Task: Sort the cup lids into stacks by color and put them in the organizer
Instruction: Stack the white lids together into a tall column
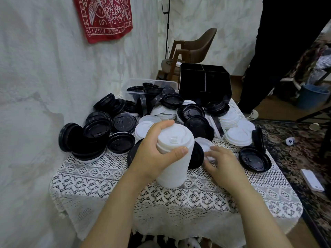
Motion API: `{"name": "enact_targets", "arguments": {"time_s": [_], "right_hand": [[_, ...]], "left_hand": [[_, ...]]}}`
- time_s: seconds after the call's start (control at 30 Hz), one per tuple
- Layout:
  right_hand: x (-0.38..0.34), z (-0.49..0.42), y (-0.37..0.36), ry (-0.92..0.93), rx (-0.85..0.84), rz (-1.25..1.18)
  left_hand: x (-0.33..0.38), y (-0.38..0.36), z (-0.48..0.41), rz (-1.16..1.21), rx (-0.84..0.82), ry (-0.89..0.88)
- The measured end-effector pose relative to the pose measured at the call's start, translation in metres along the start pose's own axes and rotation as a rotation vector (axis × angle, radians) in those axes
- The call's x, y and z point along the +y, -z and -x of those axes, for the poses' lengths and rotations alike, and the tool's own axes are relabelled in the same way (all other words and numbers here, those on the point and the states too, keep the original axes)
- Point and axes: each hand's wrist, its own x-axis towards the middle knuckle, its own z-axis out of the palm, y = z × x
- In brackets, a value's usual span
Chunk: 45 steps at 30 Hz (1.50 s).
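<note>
Looking down on a small worktop (107,176) draped in white lace, set against a pale wall. Mid-sort, gathering the whites.

Left hand (157,154) wrapped round a tall stack of white lids (174,158), thumb across the near side, fingers curled over the far top edge. Stack held near the middle of the worktop, leaning slightly, with its base at or just above the cloth; impossible to tell which.

Right hand (222,163) just right of the stack, fingertips on a loose white lid (204,144) overlapping a black lid (196,154). Pinching it or only touching it: cannot tell.

Likely next: lifting that white lid clear of the black one and seating it on top of the stack. Calls for a steady left hand, a matching dome-up orientation and a square nest, or else a leaning column.

Counts:
- One held white stack.
- One black organizer (205,81) at the far edge, right of centre, four compartments showing, seemingly no lids inside yet.
- One clear plastic tub (136,85) just left of it, holding a few black lids.
- Loose black lids: roughly twenty or more, heaped from near left to far middle, too overlapped for an exact count.
- Loose white lids: perhaps ten, mostly far and right of the hands, some in low piles.
</note>
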Motion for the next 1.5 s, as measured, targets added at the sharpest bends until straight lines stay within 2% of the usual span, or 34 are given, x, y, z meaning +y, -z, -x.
{"name": "enact_targets", "arguments": {"time_s": [0.07,0.27,0.37,0.43,0.53,0.73,0.9,1.07,1.2,1.33,1.5], "right_hand": [[0.0,0.0,0.004,-0.001,0.064,-0.116],[0.0,0.0,0.027,-0.211,0.298,-0.546],[0.003,-0.002,0.034,-0.389,0.311,-0.779],[0.005,-0.005,0.037,-0.458,0.217,-0.728],[0.008,-0.008,0.032,-0.383,0.085,-0.477],[0.003,-0.002,0.022,-0.271,0.078,-0.188],[-0.009,0.014,0.015,-0.325,-0.164,0.034],[-0.008,0.015,0.014,-0.3,-0.086,0.002],[-0.001,0.015,0.016,-0.238,-0.158,-0.173],[0.01,0.016,0.018,-0.274,-0.146,-0.242],[0.005,0.016,0.023,-0.218,0.007,-0.34]], "left_hand": [[0.0,0.0,0.0,0.0,-0.001,0.004],[0.0,0.0,0.0,0.013,0.0,0.013],[0.0,0.001,0.0,0.002,0.001,0.015],[0.001,0.001,0.0,-0.004,0.001,0.016],[0.001,0.001,0.0,0.002,0.004,0.016],[0.0,0.001,-0.001,-0.004,0.008,0.023],[0.0,0.002,-0.001,-0.002,0.001,0.02],[0.0,0.002,-0.001,0.001,-0.002,0.019],[0.0,0.002,-0.001,0.008,-0.003,0.019],[-0.001,0.001,-0.001,0.019,-0.004,0.021],[0.001,0.001,-0.001,0.047,-0.013,0.025]]}}
